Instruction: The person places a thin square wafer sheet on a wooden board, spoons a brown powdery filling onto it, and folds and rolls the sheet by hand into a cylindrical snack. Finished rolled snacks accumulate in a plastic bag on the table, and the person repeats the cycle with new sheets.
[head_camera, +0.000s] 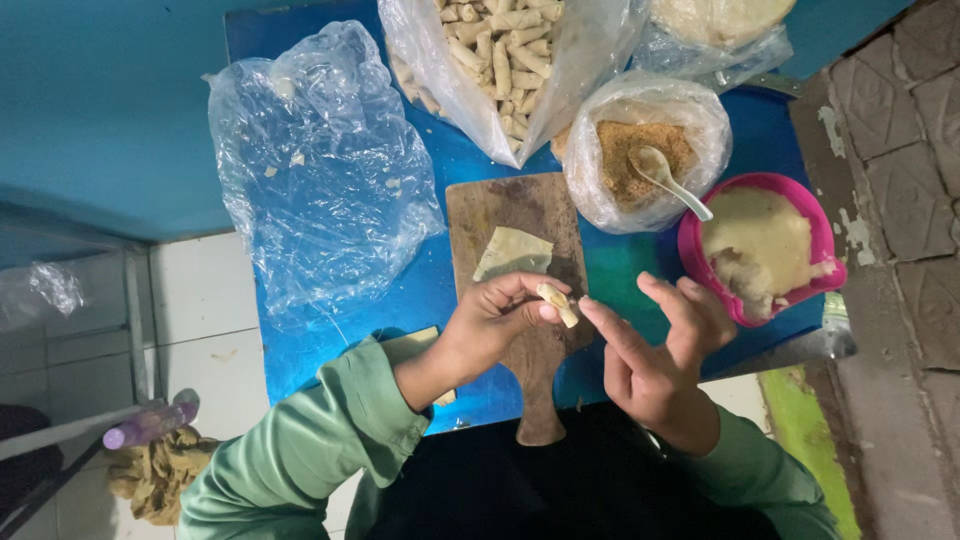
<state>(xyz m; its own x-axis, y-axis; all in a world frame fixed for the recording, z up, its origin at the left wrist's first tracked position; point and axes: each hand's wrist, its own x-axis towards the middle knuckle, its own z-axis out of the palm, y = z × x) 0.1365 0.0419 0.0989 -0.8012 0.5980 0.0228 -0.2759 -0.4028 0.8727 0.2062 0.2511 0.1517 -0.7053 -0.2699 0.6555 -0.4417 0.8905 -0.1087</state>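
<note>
My left hand (490, 322) pinches a small rolled pastry (558, 303) above a wooden cutting board (520, 205). My right hand (655, 345) is beside it, fingers spread, its index fingertip touching the roll's end. A folded pale wrapper sheet (512, 252) lies on the board just beyond my hands. A pink bowl of pale paste (762, 245) stands to the right. A clear bag of brown crumb filling (640, 150) holds a white spoon (668, 178).
A clear bag with several finished rolls (505, 50) sits at the top of the blue table (300, 350). A crumpled empty plastic bag (315, 165) lies at the left. Another bag of pale sheets (715, 25) is top right. A purple bottle (150, 425) lies on the tiled floor.
</note>
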